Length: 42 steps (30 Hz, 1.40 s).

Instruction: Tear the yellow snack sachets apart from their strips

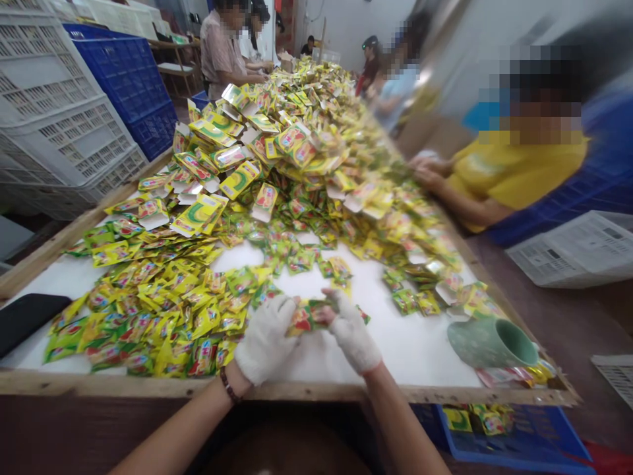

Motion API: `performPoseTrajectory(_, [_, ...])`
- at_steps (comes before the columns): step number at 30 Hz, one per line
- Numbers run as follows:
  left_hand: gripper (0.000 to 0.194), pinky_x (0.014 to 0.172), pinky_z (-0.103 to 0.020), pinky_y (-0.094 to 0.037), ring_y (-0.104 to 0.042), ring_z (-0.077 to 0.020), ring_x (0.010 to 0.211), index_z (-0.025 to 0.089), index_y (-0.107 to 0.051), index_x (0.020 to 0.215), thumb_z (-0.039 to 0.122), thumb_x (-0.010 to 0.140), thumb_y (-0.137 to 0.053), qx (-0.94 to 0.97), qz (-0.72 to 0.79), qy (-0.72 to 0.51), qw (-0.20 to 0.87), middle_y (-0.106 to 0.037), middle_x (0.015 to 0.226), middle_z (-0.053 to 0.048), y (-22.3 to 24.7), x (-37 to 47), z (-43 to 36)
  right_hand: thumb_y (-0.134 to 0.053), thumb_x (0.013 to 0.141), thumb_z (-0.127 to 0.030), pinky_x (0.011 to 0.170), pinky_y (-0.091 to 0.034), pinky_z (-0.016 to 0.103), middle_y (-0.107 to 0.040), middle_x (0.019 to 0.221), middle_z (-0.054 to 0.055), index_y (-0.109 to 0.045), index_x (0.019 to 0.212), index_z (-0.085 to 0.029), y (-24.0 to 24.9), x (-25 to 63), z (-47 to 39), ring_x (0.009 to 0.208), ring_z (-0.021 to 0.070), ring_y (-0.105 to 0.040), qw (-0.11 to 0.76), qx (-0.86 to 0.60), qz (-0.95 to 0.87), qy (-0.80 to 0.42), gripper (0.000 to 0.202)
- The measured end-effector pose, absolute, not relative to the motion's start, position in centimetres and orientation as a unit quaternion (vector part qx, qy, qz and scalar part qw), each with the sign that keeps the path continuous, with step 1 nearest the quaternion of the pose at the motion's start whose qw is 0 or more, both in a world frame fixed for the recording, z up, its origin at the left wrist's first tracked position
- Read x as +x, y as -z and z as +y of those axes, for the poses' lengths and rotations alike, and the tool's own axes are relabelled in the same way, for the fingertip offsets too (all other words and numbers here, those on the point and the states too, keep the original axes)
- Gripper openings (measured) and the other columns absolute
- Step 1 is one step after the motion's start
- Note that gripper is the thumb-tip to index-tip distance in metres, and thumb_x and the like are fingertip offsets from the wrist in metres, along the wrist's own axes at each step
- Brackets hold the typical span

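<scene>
Head view: gloved L hand [267,338] & R hand [353,335] pinch packets [302,319], near side.
Prob. sorting/handling step; next move likely needs steady grip w/ both.

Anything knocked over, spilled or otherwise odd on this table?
The green cup-like container at the near right corner of the table appears to lie on its side, mouth facing right. An open vessel usually stands upright, so it looks tipped over, though no spill shows. Blur leaves damage to the packets unclear.
</scene>
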<state>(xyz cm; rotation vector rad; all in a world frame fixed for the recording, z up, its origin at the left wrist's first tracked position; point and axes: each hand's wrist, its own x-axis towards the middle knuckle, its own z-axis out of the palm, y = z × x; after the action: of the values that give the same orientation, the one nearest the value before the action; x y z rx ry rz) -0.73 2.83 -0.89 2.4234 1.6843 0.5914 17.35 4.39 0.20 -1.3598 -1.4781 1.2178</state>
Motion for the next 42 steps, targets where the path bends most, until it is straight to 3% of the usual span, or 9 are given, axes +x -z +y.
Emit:
performPoseTrajectory(6, [0.044, 0.085, -0.042, -0.047, -0.056, -0.0286, 0.098, 0.017, -0.054, 0.115, 0.023, 0.072, -0.064, 0.824, 0.523, -0.199, 0.085, -0.059, 0.106, -0.010, 0.9, -0.2, 2.6, -0.063, 0.073, -0.028, 0.074, -0.050, 0.034, -0.064, 0.076, 0.003, -0.068, 0.076, -0.019, -0.6, 18.1, 3.2, 0.075, 0.0201, -0.059, 0.398, -0.568, -0.592, -0.411, 0.010])
performPoseTrajectory(14, [0.056, 0.090, -0.044, -0.047, -0.056, -0.0292, 0.103, 0.018, -0.050, 0.122, 0.021, 0.069, -0.069, 0.796, 0.553, -0.233, 0.079, -0.057, 0.109, -0.010, 1.5, 0.2, 2.4, -0.055, 0.081, -0.040, 0.038, -0.038, 0.023, -0.063, 0.074, 0.000, -0.060, 0.115, -0.017, -2.1, 17.1, 1.8, 0.037, 0.0068, -0.044, 0.327, -0.540, -0.510, -0.584, 0.042])
performPoseTrajectory(18, [0.044, 0.094, -0.047, -0.046, -0.054, -0.0300, 0.108, 0.018, -0.054, 0.111, 0.025, 0.071, -0.069, 0.782, 0.550, -0.241, 0.167, -0.056, 0.112, -0.011, 1.3, 0.5, 2.0, -0.050, 0.082, -0.028, 0.036, -0.033, 0.019, -0.047, 0.052, -0.009, -0.055, 0.082, -0.021, -2.6, 17.4, 2.6, 0.035, 0.0072, -0.042, 0.247, -0.498, -0.598, -0.577, 0.009])
performPoseTrajectory(22, [0.024, 0.091, -0.043, -0.048, -0.058, -0.0245, 0.103, 0.021, -0.054, 0.106, 0.019, 0.082, -0.052, 0.733, 0.526, -0.263, 0.343, -0.061, 0.102, -0.007, 0.4, 0.0, 1.2, -0.047, 0.071, -0.011, 0.054, -0.040, 0.021, -0.046, 0.055, -0.005, -0.045, 0.058, -0.020, -2.9, 17.7, 3.9, 0.056, 0.0105, -0.048, 0.240, -0.436, -0.733, -0.464, 0.017])
performPoseTrajectory(25, [0.033, 0.079, -0.034, -0.053, -0.064, -0.0179, 0.088, 0.023, -0.045, 0.119, 0.020, 0.086, -0.047, 0.630, 0.527, -0.315, 0.475, -0.064, 0.090, -0.002, 0.5, -0.9, 0.4, -0.049, 0.077, -0.016, 0.067, -0.046, 0.027, -0.059, 0.072, -0.001, -0.057, 0.073, -0.020, -1.9, 17.3, 3.4, 0.069, 0.0148, -0.054, 0.318, -0.477, -0.711, -0.407, 0.010])
performPoseTrajectory(29, [0.041, 0.073, -0.030, -0.054, -0.065, -0.0168, 0.080, 0.022, -0.044, 0.121, 0.024, 0.082, -0.056, 0.565, 0.552, -0.351, 0.502, -0.067, 0.089, -0.001, 1.4, -1.7, -0.7, -0.057, 0.080, -0.029, 0.069, -0.049, 0.030, -0.066, 0.086, 0.004, -0.060, 0.095, -0.019, 0.5, 16.8, 1.5, 0.074, 0.0186, -0.059, 0.398, -0.570, -0.588, -0.412, 0.019])
performPoseTrajectory(36, [0.015, 0.080, -0.032, -0.051, -0.061, -0.0176, 0.086, 0.018, -0.060, 0.089, 0.031, 0.081, -0.059, 0.554, 0.521, -0.353, 0.544, -0.066, 0.089, -0.002, 0.8, -1.7, 0.8, -0.057, 0.080, -0.031, 0.069, -0.049, 0.029, -0.063, 0.072, 0.001, -0.062, 0.076, -0.020, 1.2, 16.7, 0.8, 0.073, 0.0185, -0.058, 0.360, -0.551, -0.590, -0.468, 0.013])
performPoseTrajectory(39, [0.035, 0.074, -0.032, -0.052, -0.063, -0.0180, 0.081, 0.017, -0.055, 0.096, 0.035, 0.071, -0.071, 0.444, 0.489, -0.394, 0.639, -0.067, 0.088, -0.004, 0.7, -1.6, 2.0, -0.060, 0.079, -0.034, 0.068, -0.050, 0.029, -0.061, 0.073, 0.000, -0.058, 0.083, -0.021, 1.0, 16.4, 1.3, 0.071, 0.0175, -0.058, 0.387, -0.530, -0.539, -0.527, 0.014])
performPoseTrajectory(42, [0.051, 0.075, -0.032, -0.052, -0.064, -0.0187, 0.082, 0.016, -0.053, 0.106, 0.034, 0.064, -0.076, 0.409, 0.450, -0.403, 0.684, -0.067, 0.089, -0.005, 0.6, -1.7, 2.5, -0.065, 0.076, -0.037, 0.072, -0.052, 0.031, -0.065, 0.084, 0.002, -0.053, 0.107, -0.022, 0.8, 16.3, 1.6, 0.079, 0.0193, -0.063, 0.415, -0.475, -0.470, -0.617, 0.037])
